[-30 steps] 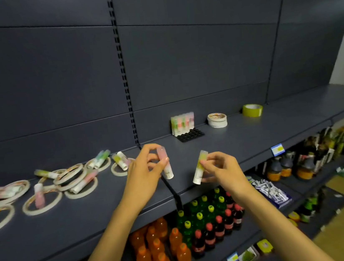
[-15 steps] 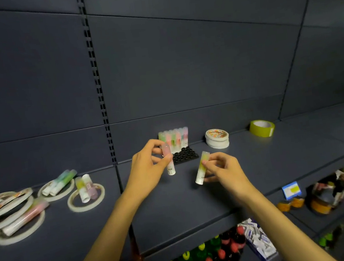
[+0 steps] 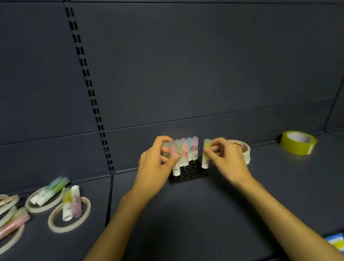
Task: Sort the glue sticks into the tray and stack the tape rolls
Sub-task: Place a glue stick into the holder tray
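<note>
Hands point(image 3: 189, 164): 2, each pinching 1 glue stick point(image 3: 175, 161) | tray point(image 3: 190, 171): 1

both hands point(image 3: 153, 172) point(image 3: 227, 160) hold glue sticks point(image 3: 174, 159) over black tray point(image 3: 191, 172).

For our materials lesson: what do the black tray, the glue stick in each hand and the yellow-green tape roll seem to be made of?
Black tray: probably moulded plastic, matt, with a regular grid of round sockets.
Pink glue stick in the left hand and yellow glue stick in the right hand: likely plastic with frosted, translucent caps.
Yellow-green tape roll: glossy film wound on a pale, perhaps cardboard, core.
</note>
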